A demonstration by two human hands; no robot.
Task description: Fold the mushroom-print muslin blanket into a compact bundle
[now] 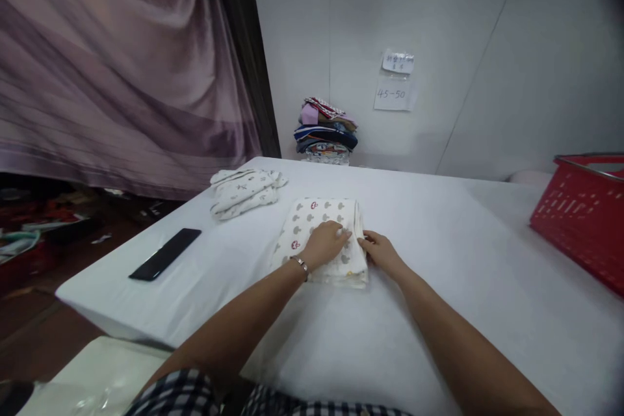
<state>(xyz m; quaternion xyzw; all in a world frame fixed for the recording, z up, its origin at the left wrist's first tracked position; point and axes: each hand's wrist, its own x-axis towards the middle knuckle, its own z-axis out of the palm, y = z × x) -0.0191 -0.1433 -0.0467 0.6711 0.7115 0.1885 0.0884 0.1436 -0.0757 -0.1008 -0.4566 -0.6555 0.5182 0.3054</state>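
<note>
A folded white cloth point(305, 224) with grey and red mushroom-like prints lies on the white-covered table in front of me. My left hand point(325, 245) is on top of it, fingers curled together against the fabric near its right side. At the right edge, my right hand point(383, 252) pinches the layered side between thumb and fingers. Part of the cloth is hidden under my left hand and wrist. Farther left lies another white cloth point(246, 192) with small dark prints, loosely folded and apart from both hands.
A black flat object point(166, 253) lies near the left edge of the table point(234, 273). A red plastic basket point(585, 214) stands at the right. Folded fabrics point(325, 130) are stacked by the back wall, below a paper label point(394, 92). A pinkish curtain point(121, 65) hangs at left.
</note>
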